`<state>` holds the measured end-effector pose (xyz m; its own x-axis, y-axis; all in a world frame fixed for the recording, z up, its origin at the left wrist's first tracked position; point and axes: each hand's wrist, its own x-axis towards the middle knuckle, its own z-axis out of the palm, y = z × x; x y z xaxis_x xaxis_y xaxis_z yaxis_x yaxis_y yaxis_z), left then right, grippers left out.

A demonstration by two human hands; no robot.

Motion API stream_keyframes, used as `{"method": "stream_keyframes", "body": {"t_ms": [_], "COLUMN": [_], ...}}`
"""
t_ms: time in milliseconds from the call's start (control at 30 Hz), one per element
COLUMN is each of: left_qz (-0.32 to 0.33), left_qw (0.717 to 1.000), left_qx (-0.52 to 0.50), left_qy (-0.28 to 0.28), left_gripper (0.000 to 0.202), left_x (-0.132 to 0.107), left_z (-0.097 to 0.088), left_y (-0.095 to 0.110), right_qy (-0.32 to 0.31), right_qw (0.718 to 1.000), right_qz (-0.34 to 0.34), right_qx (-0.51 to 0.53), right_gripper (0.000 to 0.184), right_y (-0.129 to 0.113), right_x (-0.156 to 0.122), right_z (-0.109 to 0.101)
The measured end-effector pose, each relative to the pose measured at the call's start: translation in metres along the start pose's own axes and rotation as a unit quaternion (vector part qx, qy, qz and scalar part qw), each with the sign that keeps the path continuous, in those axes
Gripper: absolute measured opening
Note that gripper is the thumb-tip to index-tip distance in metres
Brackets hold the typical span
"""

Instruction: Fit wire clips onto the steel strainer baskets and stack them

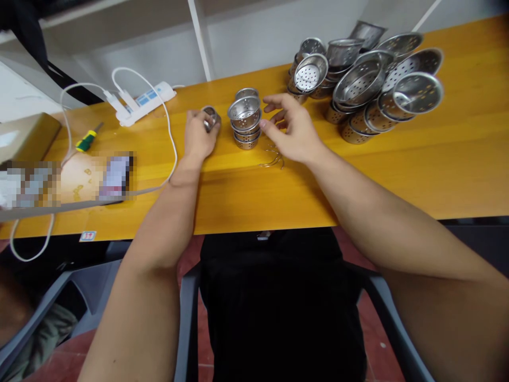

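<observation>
With its fingers wrapped round a small perforated metal cup (210, 114), my left hand (200, 132) rests on the yellow tabletop, left of a stack. That stack of perforated metal cups (245, 121) stands upright in front of me, with another cup (246, 94) just behind it. My right hand (292, 127) is at the stack's right side, fingers apart and curved towards it; its thumb is close to a cup's rim, and whether they touch I cannot tell. Several thin bent wires (273, 157) lie on the table below my right hand.
Many nested perforated metal cups (368, 85) stand and lean at the back right. A white power strip (145, 102) with cables sits at the back left. Left of it are a green-and-yellow screwdriver (87, 139), a cardboard box (32, 139) and a phone (116, 178). Another person's arm (14, 305) shows at the lower left.
</observation>
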<state>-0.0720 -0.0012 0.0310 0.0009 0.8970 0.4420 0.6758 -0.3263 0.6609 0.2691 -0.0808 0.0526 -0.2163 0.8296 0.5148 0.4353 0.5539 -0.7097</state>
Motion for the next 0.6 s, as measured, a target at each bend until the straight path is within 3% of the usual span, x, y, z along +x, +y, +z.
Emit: {"method": "stream_keyframes", "body": {"t_ms": [167,267,333,400,500,600], "left_qz": [0.046,0.157,0.234,0.247,0.23,0.25], "left_qw": [0.993,0.975,0.949,0.949,0.963,0.964], "left_qx": [-0.058,-0.061,-0.052,-0.031,0.001,-0.024], "left_qy": [0.096,0.147,0.206,0.196,0.137,0.087], "left_gripper": [0.075,0.077,0.087,0.087,0.069,0.072], "left_x": [0.009,0.005,-0.007,-0.024,-0.052,-0.066], "left_z": [-0.011,-0.016,-0.021,-0.029,-0.04,-0.041], "left_y": [0.007,0.022,0.046,0.078,0.127,0.151], "right_qy": [0.054,0.089,0.104,0.103,0.069,0.033], "right_qw": [0.998,0.996,0.994,0.993,0.993,0.991], "right_qz": [-0.005,-0.016,-0.036,-0.06,-0.097,-0.13], "right_qx": [-0.012,-0.023,-0.023,-0.012,0.006,0.016], "right_gripper": [0.067,0.061,0.06,0.063,0.075,0.08], "right_y": [-0.008,-0.02,-0.03,-0.04,-0.053,-0.061], "right_x": [0.001,-0.002,-0.005,-0.009,-0.015,-0.017], "right_z": [-0.004,-0.01,-0.012,-0.011,-0.006,-0.001]}}
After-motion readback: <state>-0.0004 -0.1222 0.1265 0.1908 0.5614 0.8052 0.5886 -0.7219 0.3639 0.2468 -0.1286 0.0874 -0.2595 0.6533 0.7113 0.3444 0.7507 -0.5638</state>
